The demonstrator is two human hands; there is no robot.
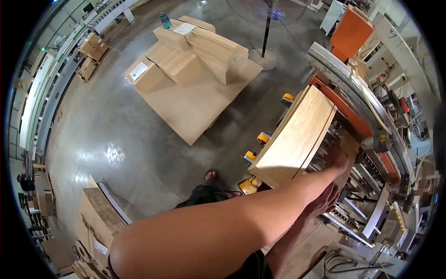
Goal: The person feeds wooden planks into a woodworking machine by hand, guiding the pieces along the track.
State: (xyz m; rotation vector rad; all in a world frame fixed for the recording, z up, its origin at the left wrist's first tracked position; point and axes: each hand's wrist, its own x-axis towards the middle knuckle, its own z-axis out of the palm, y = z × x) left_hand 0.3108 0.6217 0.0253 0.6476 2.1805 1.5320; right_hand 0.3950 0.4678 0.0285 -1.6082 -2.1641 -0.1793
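My left arm reaches across to the machine at the right. My left hand (338, 160) is closed at the edge of a narrow brown wooden board (351, 148), its fingers partly in shadow. Below it, my right hand (327, 197) is closed at the same board's lower end, partly covered by my left forearm. Just left of my hands lies a stack of pale wooden panels (295, 139), tilted on the machine. Metal rails and rollers (362, 176) show under and beyond the board.
Orange and grey machine beams (346, 109) curve along the right. Yellow-capped fittings (263, 138) line the panels' left side. Cardboard-wrapped packages (186, 60) rest on a cardboard-topped pallet (195, 116), near a standing fan (265, 42). A conveyor (51, 97) runs along the far left.
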